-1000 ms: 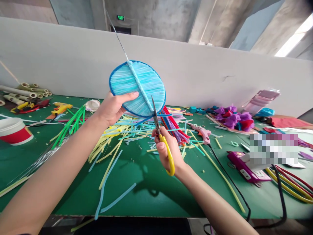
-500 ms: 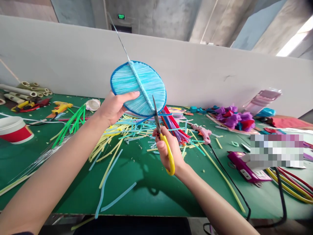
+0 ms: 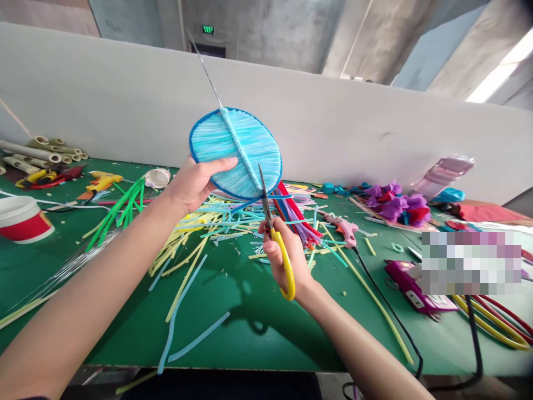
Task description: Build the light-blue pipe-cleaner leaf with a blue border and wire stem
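Observation:
My left hand (image 3: 194,186) grips the lower left edge of a round light-blue disc (image 3: 208,136), its thumb flat on the face. The disc has fuzzy striped sides, a dark-blue rim and a raised middle rib. From its top a thin wire (image 3: 207,72) sticks up to the left. Yellow-handled scissors (image 3: 287,266) are in my right hand (image 3: 287,250), pointing up, with their blades at the disc's lower edge by the end of the rib. Blue strip ends (image 3: 280,196) stick out there beside the blades. Whether the blades touch them I cannot tell.
Yellow and blue strips (image 3: 187,244) litter the green table (image 3: 200,339). Behind my right hand lies a red and purple bundle (image 3: 302,222). A pink glue gun (image 3: 345,230) with a black cord lies to the right, a paper cup (image 3: 25,219) and yellow glue gun (image 3: 104,181) to the left.
The disc and scissors stay almost in the same place, and both hands keep their hold. The whole view has shifted slightly.

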The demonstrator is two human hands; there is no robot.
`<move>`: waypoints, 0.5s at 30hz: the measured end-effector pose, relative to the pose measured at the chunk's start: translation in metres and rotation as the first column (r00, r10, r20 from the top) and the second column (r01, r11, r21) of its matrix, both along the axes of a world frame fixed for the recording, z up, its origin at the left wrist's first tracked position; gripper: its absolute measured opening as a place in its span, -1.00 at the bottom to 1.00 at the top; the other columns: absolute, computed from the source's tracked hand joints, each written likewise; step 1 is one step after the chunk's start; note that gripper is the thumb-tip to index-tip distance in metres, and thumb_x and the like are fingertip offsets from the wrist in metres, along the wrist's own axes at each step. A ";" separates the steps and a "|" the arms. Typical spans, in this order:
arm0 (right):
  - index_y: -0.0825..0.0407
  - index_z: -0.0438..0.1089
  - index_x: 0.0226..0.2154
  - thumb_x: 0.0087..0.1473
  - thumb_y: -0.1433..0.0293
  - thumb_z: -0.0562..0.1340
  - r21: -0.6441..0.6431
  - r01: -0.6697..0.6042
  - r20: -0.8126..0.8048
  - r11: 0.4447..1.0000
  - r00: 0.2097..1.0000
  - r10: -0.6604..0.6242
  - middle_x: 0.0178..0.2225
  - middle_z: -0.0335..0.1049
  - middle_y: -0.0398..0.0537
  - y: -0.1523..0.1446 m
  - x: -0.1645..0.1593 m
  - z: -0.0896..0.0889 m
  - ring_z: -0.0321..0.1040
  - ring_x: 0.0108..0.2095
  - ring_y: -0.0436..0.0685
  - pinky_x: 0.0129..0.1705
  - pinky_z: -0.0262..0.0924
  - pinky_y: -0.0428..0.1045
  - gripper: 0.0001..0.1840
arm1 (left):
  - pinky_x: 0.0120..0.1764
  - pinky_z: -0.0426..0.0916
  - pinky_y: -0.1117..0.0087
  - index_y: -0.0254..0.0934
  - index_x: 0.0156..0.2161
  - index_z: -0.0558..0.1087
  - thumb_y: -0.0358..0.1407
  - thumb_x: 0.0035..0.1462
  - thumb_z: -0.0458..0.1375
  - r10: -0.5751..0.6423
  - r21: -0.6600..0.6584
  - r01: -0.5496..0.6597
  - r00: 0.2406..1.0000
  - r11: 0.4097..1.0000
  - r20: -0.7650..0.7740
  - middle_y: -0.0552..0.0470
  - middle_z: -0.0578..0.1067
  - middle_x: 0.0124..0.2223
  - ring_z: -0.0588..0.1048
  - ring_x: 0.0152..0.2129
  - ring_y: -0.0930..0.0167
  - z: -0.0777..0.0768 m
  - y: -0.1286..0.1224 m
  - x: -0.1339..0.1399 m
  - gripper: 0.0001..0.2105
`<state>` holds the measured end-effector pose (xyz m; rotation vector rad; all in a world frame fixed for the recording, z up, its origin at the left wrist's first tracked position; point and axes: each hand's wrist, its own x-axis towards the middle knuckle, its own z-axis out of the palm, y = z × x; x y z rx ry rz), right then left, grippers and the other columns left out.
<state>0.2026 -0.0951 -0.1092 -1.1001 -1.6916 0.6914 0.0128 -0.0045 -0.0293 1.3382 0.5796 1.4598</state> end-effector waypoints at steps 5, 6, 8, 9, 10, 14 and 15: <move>0.00 0.27 -0.28 -0.07 -0.40 0.07 -0.009 0.010 -0.003 1.000 1.000 -0.010 -0.58 0.11 -0.27 0.000 0.000 0.000 -0.03 -0.56 -0.01 -0.48 -0.08 -0.06 -0.20 | 0.08 0.42 -0.10 -0.29 -0.14 0.60 -0.31 -0.06 0.42 -0.013 0.008 0.013 1.000 1.000 0.000 -0.10 0.64 -0.04 0.56 -0.04 0.04 -0.002 0.001 0.000 -0.68; 0.00 0.27 -0.28 -0.07 -0.39 0.07 -0.014 0.013 -0.003 1.000 1.000 -0.013 -0.58 0.11 -0.27 0.000 0.000 0.000 -0.03 -0.56 -0.01 -0.48 -0.08 -0.06 -0.21 | 0.08 0.42 -0.10 -0.28 -0.14 0.60 -0.31 -0.06 0.41 -0.014 0.010 0.014 1.000 1.000 0.000 -0.09 0.64 -0.04 0.56 -0.05 0.05 -0.002 0.002 0.000 -0.69; 0.00 0.27 -0.28 -0.06 -0.38 0.08 -0.027 0.020 -0.006 0.999 1.000 -0.021 -0.58 0.12 -0.27 0.000 -0.001 0.001 -0.02 -0.56 -0.01 -0.49 -0.07 -0.06 -0.22 | 0.08 0.42 -0.10 -0.27 -0.14 0.60 -0.31 -0.05 0.41 -0.016 0.013 0.016 1.000 1.000 -0.002 -0.07 0.65 -0.05 0.56 -0.05 0.05 -0.002 0.002 0.000 -0.70; 0.00 0.27 -0.28 -0.06 -0.38 0.09 -0.031 0.024 -0.006 0.999 1.000 -0.024 -0.58 0.12 -0.27 0.000 -0.001 0.001 -0.02 -0.56 -0.01 -0.49 -0.07 -0.06 -0.22 | 0.08 0.42 -0.10 -0.26 -0.15 0.60 -0.31 -0.05 0.41 -0.018 0.011 0.018 1.000 1.000 -0.003 -0.06 0.65 -0.05 0.56 -0.05 0.05 -0.002 0.002 -0.001 -0.70; 0.00 0.28 -0.29 -0.06 -0.37 0.09 -0.032 0.028 -0.005 0.999 1.000 -0.028 -0.58 0.12 -0.27 -0.001 -0.001 0.002 -0.02 -0.56 -0.01 -0.49 -0.07 -0.06 -0.23 | 0.08 0.42 -0.10 -0.26 -0.15 0.60 -0.30 -0.05 0.41 -0.019 0.007 0.019 1.000 1.000 -0.005 -0.06 0.65 -0.06 0.56 -0.04 0.05 -0.002 0.003 -0.001 -0.71; 0.00 0.27 -0.31 -0.02 -0.35 0.08 -0.016 0.042 0.006 0.999 0.999 -0.042 -0.58 0.12 -0.26 0.000 -0.001 0.002 -0.01 -0.56 -0.02 -0.49 -0.06 -0.06 -0.27 | 0.08 0.42 -0.11 -0.24 -0.16 0.60 -0.29 -0.10 0.43 -0.007 -0.016 0.007 1.000 1.000 -0.009 -0.06 0.65 -0.07 0.55 -0.03 0.03 -0.002 0.003 -0.001 -0.68; 0.00 0.26 -0.31 -0.01 -0.35 0.07 -0.010 0.038 0.008 0.999 0.999 -0.038 -0.58 0.12 -0.26 0.001 0.000 0.000 -0.01 -0.55 -0.01 -0.49 -0.05 -0.06 -0.27 | 0.08 0.42 -0.11 -0.24 -0.16 0.60 -0.29 -0.10 0.43 -0.003 -0.018 0.003 1.000 1.000 -0.008 -0.06 0.65 -0.07 0.55 -0.03 0.03 -0.002 0.002 -0.001 -0.67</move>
